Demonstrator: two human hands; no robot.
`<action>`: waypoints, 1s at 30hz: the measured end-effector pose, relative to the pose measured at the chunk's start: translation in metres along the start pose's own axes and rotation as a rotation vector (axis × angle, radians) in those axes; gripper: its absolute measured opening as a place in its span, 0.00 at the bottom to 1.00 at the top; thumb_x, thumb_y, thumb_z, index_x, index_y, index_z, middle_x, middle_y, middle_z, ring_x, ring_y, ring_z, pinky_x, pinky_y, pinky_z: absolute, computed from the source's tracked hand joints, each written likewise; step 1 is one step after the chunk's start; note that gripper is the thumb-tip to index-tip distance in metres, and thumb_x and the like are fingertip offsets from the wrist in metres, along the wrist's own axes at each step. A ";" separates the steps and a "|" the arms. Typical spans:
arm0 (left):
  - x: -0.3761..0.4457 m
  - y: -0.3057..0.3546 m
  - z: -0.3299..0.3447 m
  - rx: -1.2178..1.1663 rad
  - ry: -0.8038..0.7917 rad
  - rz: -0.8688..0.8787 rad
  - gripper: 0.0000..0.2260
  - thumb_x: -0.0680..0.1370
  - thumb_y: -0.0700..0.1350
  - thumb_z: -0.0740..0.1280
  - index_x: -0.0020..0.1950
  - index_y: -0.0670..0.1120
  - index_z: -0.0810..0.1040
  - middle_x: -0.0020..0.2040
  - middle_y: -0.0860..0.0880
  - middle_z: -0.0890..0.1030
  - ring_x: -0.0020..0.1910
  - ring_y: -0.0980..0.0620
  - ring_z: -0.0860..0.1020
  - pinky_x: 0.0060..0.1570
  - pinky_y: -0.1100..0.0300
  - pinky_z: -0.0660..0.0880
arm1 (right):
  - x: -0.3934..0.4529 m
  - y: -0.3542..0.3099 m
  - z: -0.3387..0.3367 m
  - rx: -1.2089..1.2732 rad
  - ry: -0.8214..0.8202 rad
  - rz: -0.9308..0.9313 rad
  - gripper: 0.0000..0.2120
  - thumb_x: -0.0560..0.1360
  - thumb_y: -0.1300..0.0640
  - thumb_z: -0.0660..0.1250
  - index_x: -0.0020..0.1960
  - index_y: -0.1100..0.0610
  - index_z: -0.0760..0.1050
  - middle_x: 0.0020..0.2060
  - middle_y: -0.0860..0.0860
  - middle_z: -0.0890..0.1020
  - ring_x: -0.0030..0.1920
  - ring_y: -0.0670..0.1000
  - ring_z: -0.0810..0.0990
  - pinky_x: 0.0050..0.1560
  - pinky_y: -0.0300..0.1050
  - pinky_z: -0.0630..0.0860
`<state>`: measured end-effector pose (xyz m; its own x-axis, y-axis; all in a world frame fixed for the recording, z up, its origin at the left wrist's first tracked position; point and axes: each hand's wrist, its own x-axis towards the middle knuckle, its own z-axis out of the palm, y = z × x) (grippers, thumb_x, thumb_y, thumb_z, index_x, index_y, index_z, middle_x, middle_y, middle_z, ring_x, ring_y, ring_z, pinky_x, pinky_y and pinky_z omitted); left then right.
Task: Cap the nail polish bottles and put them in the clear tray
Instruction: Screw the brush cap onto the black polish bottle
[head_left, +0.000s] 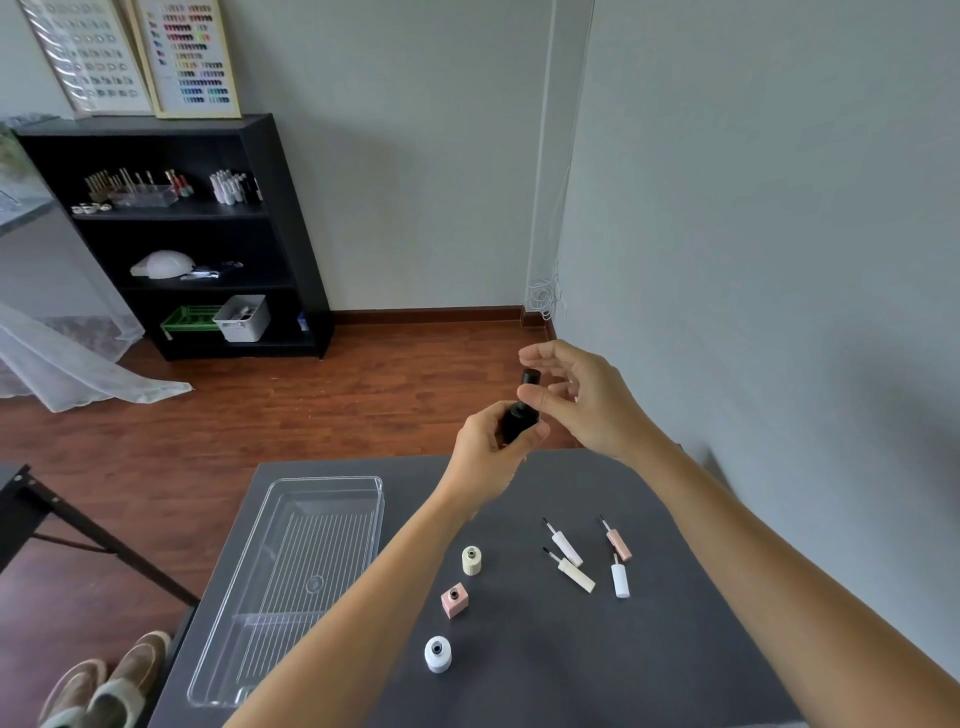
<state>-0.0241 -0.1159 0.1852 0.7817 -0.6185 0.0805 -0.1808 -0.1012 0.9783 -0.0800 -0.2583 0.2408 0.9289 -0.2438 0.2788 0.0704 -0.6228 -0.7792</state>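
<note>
A black bookshelf (176, 234) stands against the far wall, with two framed colour charts (187, 57) leaning on top of it and small bottles, a green basket and a white bin on its shelves. Nearer, a dark grey table (675, 649) fills the lower part of the view.

On the table's left side lies the clear tray (358, 486), long and ribbed along its floor, with nothing in it. A pair of tan slippers (104, 680) sits on the wooden floor beside the table.

Both of the person's arms reach out over the table's far edge. The left hand (485, 460) has its fingers curled round a black nail polish bottle (517, 423), holding it up in the air and tilted. The right hand (576, 397) pinches the black cap (530, 379) at the bottle's neck with thumb and forefinger, the other fingers spread loosely.

Three uncapped bottles stand on the table between the arms: a cream bottle (471, 560), a pink bottle (454, 600) and a white bottle (437, 653). To their right four brush caps lie flat, well apart from the tray: a lilac cap (566, 545), a pink cap (619, 543), a cream cap (576, 571) and a white cap (620, 579).
</note>
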 end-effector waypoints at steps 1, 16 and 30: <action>0.000 -0.001 -0.001 -0.006 0.002 -0.007 0.04 0.77 0.50 0.69 0.47 0.51 0.79 0.31 0.58 0.76 0.31 0.58 0.73 0.29 0.67 0.69 | 0.000 -0.001 0.000 0.029 -0.019 -0.005 0.14 0.75 0.58 0.71 0.60 0.52 0.78 0.55 0.44 0.83 0.56 0.42 0.81 0.59 0.40 0.78; -0.004 -0.018 0.014 0.102 0.081 0.050 0.02 0.78 0.48 0.69 0.47 0.52 0.77 0.29 0.67 0.77 0.27 0.64 0.72 0.29 0.75 0.66 | -0.009 0.011 0.015 -0.091 0.146 0.049 0.07 0.71 0.54 0.75 0.46 0.53 0.80 0.39 0.46 0.83 0.39 0.43 0.81 0.46 0.40 0.80; -0.036 -0.125 -0.013 0.539 -0.111 -0.397 0.25 0.73 0.48 0.73 0.68 0.45 0.71 0.61 0.48 0.76 0.52 0.51 0.76 0.50 0.62 0.73 | -0.085 0.130 0.008 -0.115 0.199 0.473 0.07 0.67 0.62 0.77 0.42 0.57 0.80 0.37 0.50 0.84 0.37 0.46 0.81 0.39 0.28 0.72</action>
<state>-0.0217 -0.0709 0.0624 0.7895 -0.5277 -0.3134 -0.1875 -0.6936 0.6956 -0.1466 -0.3125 0.1118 0.7615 -0.6478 0.0210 -0.3913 -0.4853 -0.7819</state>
